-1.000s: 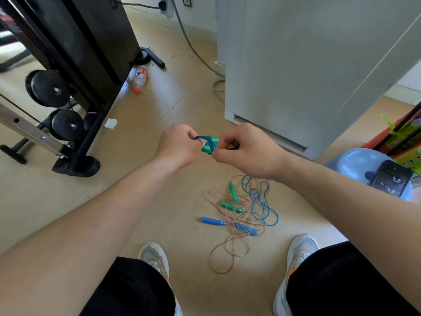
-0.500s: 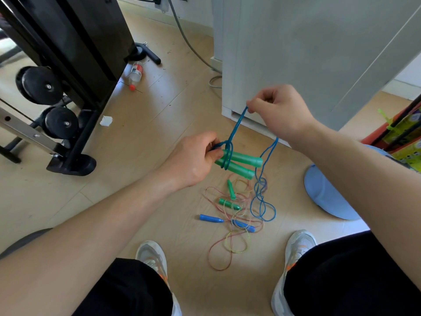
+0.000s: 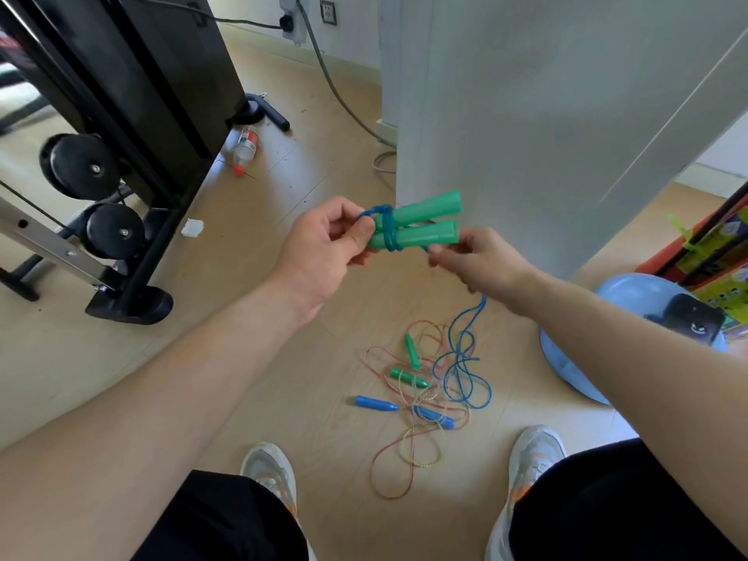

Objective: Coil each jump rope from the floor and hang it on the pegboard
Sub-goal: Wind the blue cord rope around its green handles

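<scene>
Jump rope (image 3: 421, 236), green handles (image 3: 429, 206) in grip of left hand (image 3: 324, 249), blue cord (image 3: 471, 313) in pinch of right hand (image 3: 481, 265).

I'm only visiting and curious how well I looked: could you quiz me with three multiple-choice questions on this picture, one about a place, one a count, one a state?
1. Where do the loose loops of the thin blue cord lie?
A) on the wooden floor
B) on a wall peg
C) on a tabletop

2. How many small blue plastic handles lie on that floor?
A) one
B) two
C) four

3. How is the cord at the two large green plastic handles in the left hand?
A) wrapped round both
B) hanging clear of them
C) absent

Answers: 1 A, the loops rest on the boards; 2 B, a second one lies right of the first; 3 A, blue turns bind both handles.
</scene>
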### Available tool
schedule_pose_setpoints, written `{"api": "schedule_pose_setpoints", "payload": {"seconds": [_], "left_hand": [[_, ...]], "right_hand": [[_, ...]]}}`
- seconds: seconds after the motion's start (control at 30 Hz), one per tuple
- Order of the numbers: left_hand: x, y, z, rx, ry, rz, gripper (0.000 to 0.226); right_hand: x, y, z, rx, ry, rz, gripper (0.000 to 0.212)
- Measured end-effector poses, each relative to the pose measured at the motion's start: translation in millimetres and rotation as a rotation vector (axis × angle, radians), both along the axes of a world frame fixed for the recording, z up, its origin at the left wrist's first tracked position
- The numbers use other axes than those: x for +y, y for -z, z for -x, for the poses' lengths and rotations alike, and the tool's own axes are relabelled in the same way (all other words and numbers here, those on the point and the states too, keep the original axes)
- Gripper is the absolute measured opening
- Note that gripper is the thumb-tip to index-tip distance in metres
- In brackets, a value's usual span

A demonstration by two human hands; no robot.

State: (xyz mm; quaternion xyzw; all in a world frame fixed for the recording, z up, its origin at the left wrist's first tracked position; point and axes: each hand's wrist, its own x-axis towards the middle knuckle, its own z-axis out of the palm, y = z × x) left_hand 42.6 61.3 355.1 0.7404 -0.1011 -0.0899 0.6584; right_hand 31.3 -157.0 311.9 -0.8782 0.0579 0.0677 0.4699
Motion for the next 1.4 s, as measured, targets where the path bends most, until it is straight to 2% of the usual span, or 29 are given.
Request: {"api": "schedule_pose_setpoints", "payload": {"seconds": [0.1,0.23,0.37,0.5,0.63,0.87,1.0,1.07,1.17,1.27,1.4], "left_hand": [[-3.8,3.3,-4.0,0.045,-0.173,-0.02,0.02],[-2.1,16.5,-10.4,-0.069,-0.319,-0.282,0.019],[-1.6,19.3,-6.1,-0.282,-0.278,-0.522,0.013],[1.2,22.5,-2.8,-0.448,-0.188,-0.626,0.013],[6.8,25.1,-2.5,-0.49,-0.071,-0.597,0.014],[4.2,10.4,4.4,-0.423,0.195,-0.537,0.006],[9.7,4.1,0.6,-0.322,0.279,-0.442,0.008],[12.8,3.2,-2.3,-0.269,0.239,-0.321,0.011],[10.3,3.7,-2.2,-0.173,0.043,-0.189,0.019],[8.4,14.0,-5.9,-0.153,-0.142,-0.285,0.021],[10.4,21.9,-9.2,-0.246,-0.226,-0.507,0.018]], "right_hand": [[33.4,1.2,18.0,0.046,-0.114,0.075,0.029],[62.2,-10.5,36.3,-0.025,-0.197,0.175,0.033],[71.5,-28.6,44.0,-0.079,-0.215,0.155,0.03],[68.8,-45.4,43.3,-0.028,-0.162,-0.033,0.032],[49.7,-54.5,31.7,-0.036,-0.044,-0.186,0.036],[5.0,-43.1,11.7,-0.122,-0.019,-0.042,0.039],[-3.2,-28.8,8.4,-0.057,-0.069,-0.104,0.039],[-4.6,-17.2,8.6,-0.01,-0.054,-0.152,0.037],[6.7,2.1,17.6,0.083,-0.09,-0.173,0.033],[37.8,8.6,34.0,0.13,-0.198,-0.087,0.038],[64.8,-7.5,48.8,0.0,-0.222,0.146,0.03]]}}
